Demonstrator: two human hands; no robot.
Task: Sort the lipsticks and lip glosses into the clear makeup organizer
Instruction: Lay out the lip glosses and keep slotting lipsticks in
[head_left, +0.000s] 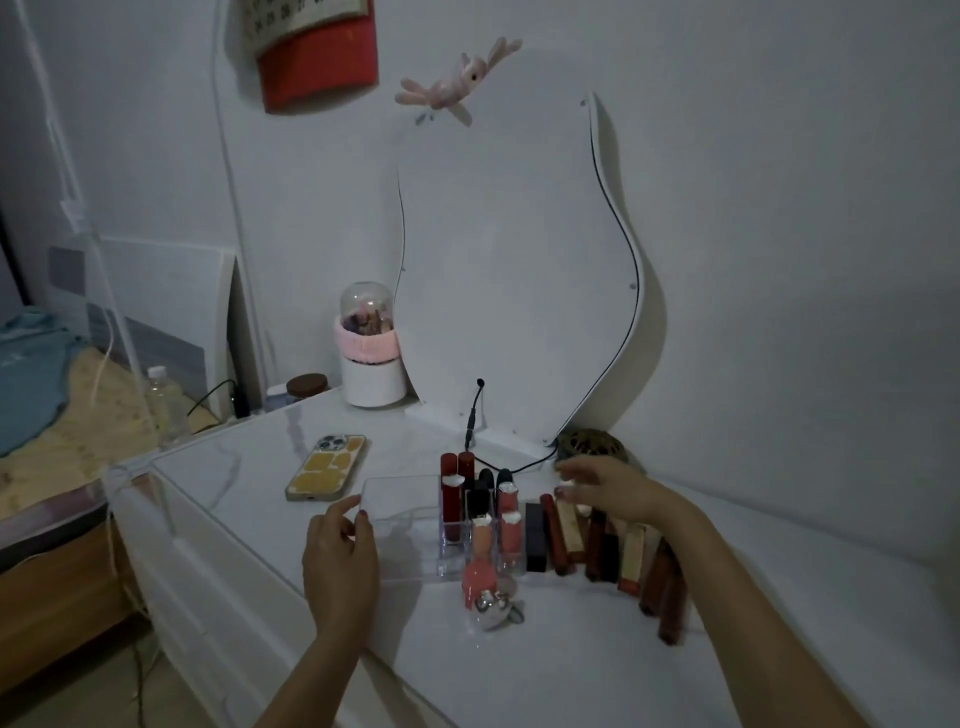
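A clear makeup organizer (400, 499) sits on the white table. Its right-hand slots hold several upright lipsticks and lip glosses (470, 499), red, black and pink. My left hand (340, 556) rests against the organizer's left front corner, thumb and fingers on its edge. To the right of the organizer lies a row of loose lipsticks (597, 540), brown, black and gold. My right hand (605, 491) hovers over that row with fingers spread, holding nothing. A pink gloss with a silver charm (483, 582) lies in front of the organizer.
A phone in a yellow case (326, 466) lies left of the organizer. A wavy mirror (519, 291) leans on the wall behind, with a black cable (470, 431) at its foot. A white and pink jar (371, 358) and a brown carved dish (589, 444) stand nearby.
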